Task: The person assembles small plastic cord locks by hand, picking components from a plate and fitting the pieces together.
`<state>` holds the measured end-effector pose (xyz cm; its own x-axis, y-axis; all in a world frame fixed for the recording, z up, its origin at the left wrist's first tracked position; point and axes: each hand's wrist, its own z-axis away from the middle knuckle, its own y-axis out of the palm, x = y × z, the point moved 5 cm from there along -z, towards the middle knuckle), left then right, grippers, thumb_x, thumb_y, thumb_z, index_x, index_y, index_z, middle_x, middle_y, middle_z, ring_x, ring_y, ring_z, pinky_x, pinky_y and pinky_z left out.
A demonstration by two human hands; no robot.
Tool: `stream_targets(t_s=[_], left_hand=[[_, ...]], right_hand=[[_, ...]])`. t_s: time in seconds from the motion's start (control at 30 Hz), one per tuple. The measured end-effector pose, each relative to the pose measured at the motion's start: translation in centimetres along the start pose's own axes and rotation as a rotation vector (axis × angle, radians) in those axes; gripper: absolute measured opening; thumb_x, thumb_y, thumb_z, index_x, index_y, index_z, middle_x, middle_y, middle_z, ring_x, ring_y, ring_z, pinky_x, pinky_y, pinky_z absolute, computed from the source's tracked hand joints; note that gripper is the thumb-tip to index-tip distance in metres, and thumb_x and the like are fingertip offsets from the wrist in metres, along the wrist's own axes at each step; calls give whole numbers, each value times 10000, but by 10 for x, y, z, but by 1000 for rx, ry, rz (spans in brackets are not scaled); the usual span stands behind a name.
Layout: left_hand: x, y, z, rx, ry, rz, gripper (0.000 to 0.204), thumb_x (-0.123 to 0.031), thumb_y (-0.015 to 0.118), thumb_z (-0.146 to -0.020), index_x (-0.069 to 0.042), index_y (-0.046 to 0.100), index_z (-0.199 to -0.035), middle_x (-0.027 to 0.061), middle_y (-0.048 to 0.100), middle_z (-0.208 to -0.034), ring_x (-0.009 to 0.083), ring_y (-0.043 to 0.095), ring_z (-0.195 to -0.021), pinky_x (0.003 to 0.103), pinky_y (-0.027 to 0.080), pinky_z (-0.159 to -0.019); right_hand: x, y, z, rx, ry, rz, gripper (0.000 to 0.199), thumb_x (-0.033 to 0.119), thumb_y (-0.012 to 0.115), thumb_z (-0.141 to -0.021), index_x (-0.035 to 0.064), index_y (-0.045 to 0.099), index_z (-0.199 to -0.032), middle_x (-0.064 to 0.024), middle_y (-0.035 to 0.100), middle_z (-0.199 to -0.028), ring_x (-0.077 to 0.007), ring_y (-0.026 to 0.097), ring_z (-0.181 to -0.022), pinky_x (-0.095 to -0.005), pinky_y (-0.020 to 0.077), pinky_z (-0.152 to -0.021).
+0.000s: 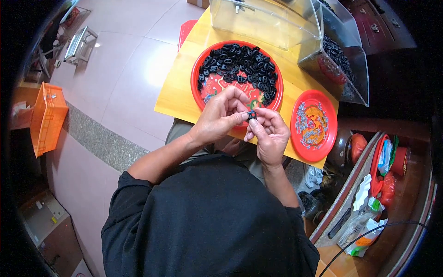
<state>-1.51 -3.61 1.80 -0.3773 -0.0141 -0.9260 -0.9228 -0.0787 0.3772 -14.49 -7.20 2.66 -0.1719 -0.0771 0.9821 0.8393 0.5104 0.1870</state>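
Observation:
A small black two-holed cord lock (251,115) is pinched between the fingertips of both hands. My left hand (223,112) grips it from the left between thumb and index finger. From the right, my right hand (269,132) closes its thumb and fingers on it. Just beyond the hands lies a round red tray (195,88) with a patterned floor. Many black plastic pieces (230,57) of the same look are heaped along its far side. To the right, a smaller red plate (297,147) holds scattered small grey metal pieces (302,122), too small to make out clearly.
The yellow board (177,90) carries both red dishes. Clear plastic bins (265,23) stand at its far side, the right one holding black pieces (337,53). An orange crate (50,119) and a small metal stool (80,45) are at left; a cluttered shelf (344,201) at right.

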Motion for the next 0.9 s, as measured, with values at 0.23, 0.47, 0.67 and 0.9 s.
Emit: stream_targets(t_s=[0.23,0.47,0.67,0.9], left_hand=[[3,-2,1,3,30,34,233,-16,596,-816,-22,435,-983,32,550,-824,91,564,-772,221,466,-703],[-5,-2,-1,90,14,39,263,39,570,-794,-34,395,-976,28,521,-798,69,529,-735,209,440,-666],[-2,-4,1,189,-14,126,249,6,577,-811,-42,394,-973,21,527,-787,63,522,-719,204,431,-637],[-11,3,4,200,-61,220,233,-8,580,-815,-38,400,-961,20,527,-788,61,522,-733,196,428,-635]], right_hand=[[-1,6,3,-52,-4,-59,239,-71,538,-813,-52,523,-1051,-72,570,-708,-89,548,-557,-216,496,-496],[-1,8,5,31,70,-40,284,-32,574,-816,-30,536,-1098,-47,575,-734,-70,548,-583,-187,480,-503],[3,4,7,151,12,136,278,-13,620,-794,-13,561,-1065,-17,560,-746,-61,547,-581,-177,466,-509],[2,6,12,109,-232,352,277,24,644,-790,-10,565,-1054,-8,556,-705,-54,526,-549,-186,436,-490]])
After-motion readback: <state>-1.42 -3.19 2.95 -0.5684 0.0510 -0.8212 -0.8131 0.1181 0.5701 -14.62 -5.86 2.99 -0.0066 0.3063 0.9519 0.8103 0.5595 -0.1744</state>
